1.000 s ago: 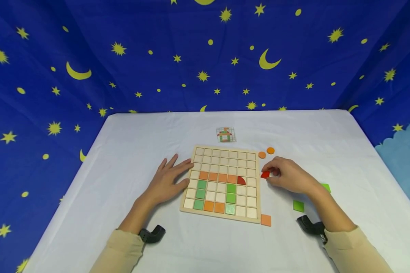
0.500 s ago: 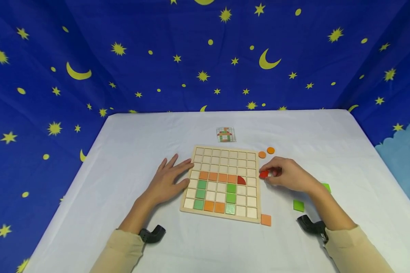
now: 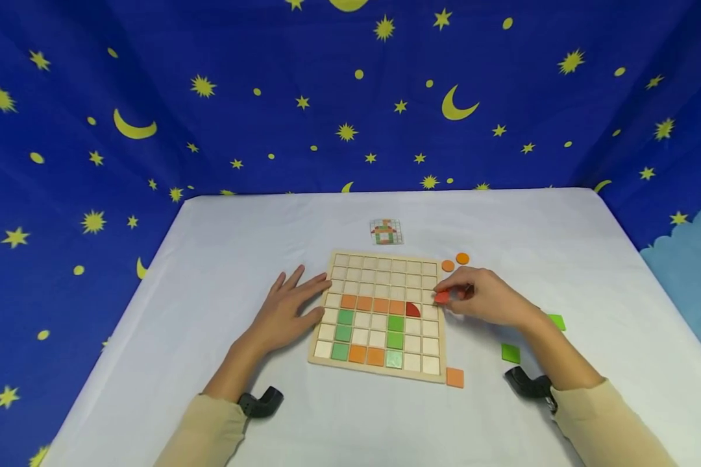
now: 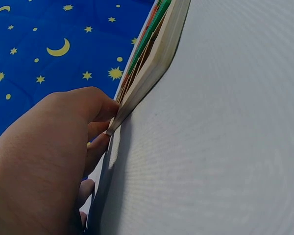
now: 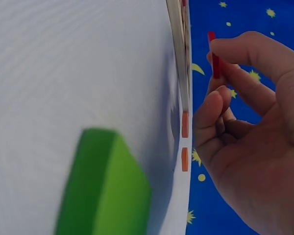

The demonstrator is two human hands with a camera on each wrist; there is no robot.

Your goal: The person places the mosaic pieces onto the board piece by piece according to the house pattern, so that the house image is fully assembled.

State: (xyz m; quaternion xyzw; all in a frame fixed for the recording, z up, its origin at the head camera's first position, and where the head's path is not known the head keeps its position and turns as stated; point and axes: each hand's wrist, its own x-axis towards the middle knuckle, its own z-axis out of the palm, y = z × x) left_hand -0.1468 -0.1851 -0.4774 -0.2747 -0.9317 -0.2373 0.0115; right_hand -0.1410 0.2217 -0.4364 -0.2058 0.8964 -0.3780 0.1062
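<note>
Far left, left hand (image 3: 286, 311) with fingers spread, thumb and forefinger against the left side of a wooden grid board (image 3: 382, 289). In its cells, teal squares (image 3: 343, 333), orange squares (image 3: 380, 304), green squares (image 3: 395, 323) and a dark red quarter-circle (image 3: 411, 310). Beyond the board, a printed pattern card (image 3: 387, 231). At the board's right edge, a red tile (image 3: 441, 297), raised off the counter (image 3: 607, 272). Farther off, two orange discs (image 3: 447, 266); just beside the near right corner, a loose orange tile (image 3: 455, 377). Next, right hand (image 3: 487, 297), pinching that red tile between thumb and forefinger. Rightmost, two loose green tiles (image 3: 511, 353).
</note>
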